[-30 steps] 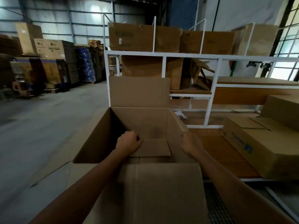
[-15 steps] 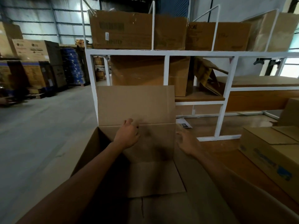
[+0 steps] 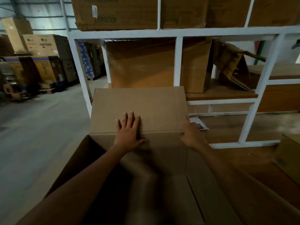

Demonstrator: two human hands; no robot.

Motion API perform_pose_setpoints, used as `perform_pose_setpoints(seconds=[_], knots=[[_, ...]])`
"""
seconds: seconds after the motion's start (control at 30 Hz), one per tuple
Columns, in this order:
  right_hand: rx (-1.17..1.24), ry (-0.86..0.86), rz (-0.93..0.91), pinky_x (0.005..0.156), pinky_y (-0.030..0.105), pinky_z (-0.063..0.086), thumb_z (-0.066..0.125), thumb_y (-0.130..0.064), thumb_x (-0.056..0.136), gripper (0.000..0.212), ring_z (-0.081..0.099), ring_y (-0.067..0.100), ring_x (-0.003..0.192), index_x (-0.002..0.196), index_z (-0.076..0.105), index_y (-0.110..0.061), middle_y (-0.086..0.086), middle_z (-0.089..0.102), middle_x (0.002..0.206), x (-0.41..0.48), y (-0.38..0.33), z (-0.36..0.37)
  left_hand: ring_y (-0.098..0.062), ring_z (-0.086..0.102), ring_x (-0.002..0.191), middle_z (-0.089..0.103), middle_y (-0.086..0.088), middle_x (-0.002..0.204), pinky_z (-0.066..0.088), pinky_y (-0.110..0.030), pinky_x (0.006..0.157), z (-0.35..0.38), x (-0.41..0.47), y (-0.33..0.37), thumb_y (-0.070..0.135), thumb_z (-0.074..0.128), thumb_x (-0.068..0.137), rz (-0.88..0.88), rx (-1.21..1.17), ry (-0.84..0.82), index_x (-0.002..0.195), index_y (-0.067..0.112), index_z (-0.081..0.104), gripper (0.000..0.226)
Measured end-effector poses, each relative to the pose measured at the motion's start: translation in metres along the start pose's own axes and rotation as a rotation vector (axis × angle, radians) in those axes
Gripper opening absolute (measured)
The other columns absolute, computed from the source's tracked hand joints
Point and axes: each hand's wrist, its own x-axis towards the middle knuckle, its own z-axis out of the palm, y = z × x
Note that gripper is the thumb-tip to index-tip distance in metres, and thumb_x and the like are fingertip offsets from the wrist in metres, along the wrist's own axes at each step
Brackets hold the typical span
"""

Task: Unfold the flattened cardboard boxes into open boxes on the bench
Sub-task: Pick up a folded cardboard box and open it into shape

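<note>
Both hands moved up from box floor to far flap (image 3: 138,108); left hand (image 3: 128,133) flat, fingers spread; right hand (image 3: 191,135) fingers gripping flap's corner; box (image 3: 78,159) now stands open.

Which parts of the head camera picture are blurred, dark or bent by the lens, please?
Head view: the box interior below the left hand is deep in shadow and smeared; the right edge by the bench is motion-blurred; the white rack bars bow from wide-angle distortion; the far flap and right hand are fairly sharp; daylight brightens the far left wall.
</note>
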Motion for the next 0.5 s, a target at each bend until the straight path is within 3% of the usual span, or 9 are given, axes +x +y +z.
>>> perform_pose_setpoints(seconds=[0.2,0.33,0.43,0.5], knots=[[-0.133,-0.034,0.045,0.089,0.041,0.049,0.063,-0.016,0.092,0.094,0.054,0.032,0.12,0.158,-0.003,-0.027,0.019,0.041,0.144,-0.007,0.001,-0.005,-0.038,-0.012,0.148,-0.012,-0.012,0.163,-0.002,-0.057,0.118,0.009,-0.011,-0.004,0.084,0.041,0.074,0.023,0.061,0.03,0.154,0.023,-0.011,0.114],[-0.093,-0.041,0.02,0.092,0.044,0.052,0.067,-0.019,0.089,0.092,0.055,0.033,0.121,0.157,0.005,-0.027,0.018,0.04,0.147,-0.033,0.005,-0.005,-0.038,-0.003,0.149,-0.002,-0.013,0.163,0.002,-0.057,0.118,0.002,-0.037,0.002,0.082,0.05,0.072,0.031,0.06,0.003,0.155,0.022,-0.005,0.116],[-0.154,-0.012,0.012,0.089,0.044,0.053,0.063,-0.018,0.09,0.069,0.058,0.032,0.113,0.15,0.028,-0.024,0.017,0.049,0.138,-0.059,0.007,-0.008,-0.035,0.027,0.141,0.031,-0.011,0.154,0.022,-0.053,0.114,-0.008,-0.058,0.007,0.076,0.056,0.073,0.043,0.013,-0.022,0.148,0.022,0.027,0.098],[-0.216,-0.011,-0.01,0.082,0.042,0.05,0.056,-0.015,0.093,0.045,0.06,0.035,0.107,0.137,0.047,-0.016,0.016,0.057,0.127,-0.076,0.007,-0.012,-0.028,0.05,0.12,0.056,-0.006,0.128,0.037,-0.046,0.102,-0.016,-0.07,0.01,0.072,0.06,0.074,0.049,-0.024,-0.034,0.123,0.023,0.05,0.071]])
